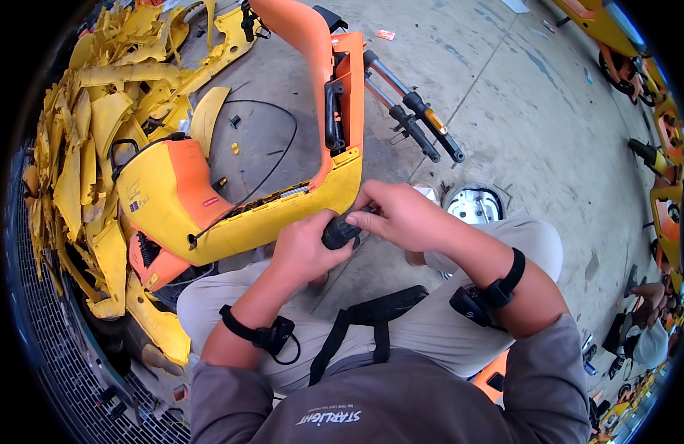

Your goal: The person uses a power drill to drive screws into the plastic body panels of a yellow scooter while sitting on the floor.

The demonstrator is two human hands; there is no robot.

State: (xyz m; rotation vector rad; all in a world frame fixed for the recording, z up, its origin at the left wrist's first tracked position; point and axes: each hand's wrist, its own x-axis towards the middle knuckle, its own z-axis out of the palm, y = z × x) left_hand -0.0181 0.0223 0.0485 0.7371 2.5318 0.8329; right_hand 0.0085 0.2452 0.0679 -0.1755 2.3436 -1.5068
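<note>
My left hand (305, 246) is closed around a black ribbed cylindrical tool (340, 231) that looks like the chuck end of a drill; the palm hides the rest of it. Right at the tool's front end, my right hand (399, 216) is closed in a pinch, its thumb by the chuck. What those fingers hold is hidden. Just beyond both hands lies a yellow and orange scooter body (275, 226), its lower corner close to my right fingers. A thin black cable (288, 140) loops out from it over the concrete floor.
Broken yellow plastic panels (98, 140) are heaped at the left. Two fork tubes (412, 111) lie on the floor ahead. A white metallic part (475, 205) sits beside my right knee. Along the right edge stand yellow vehicles (664, 185), and another person (649, 340) is farther off.
</note>
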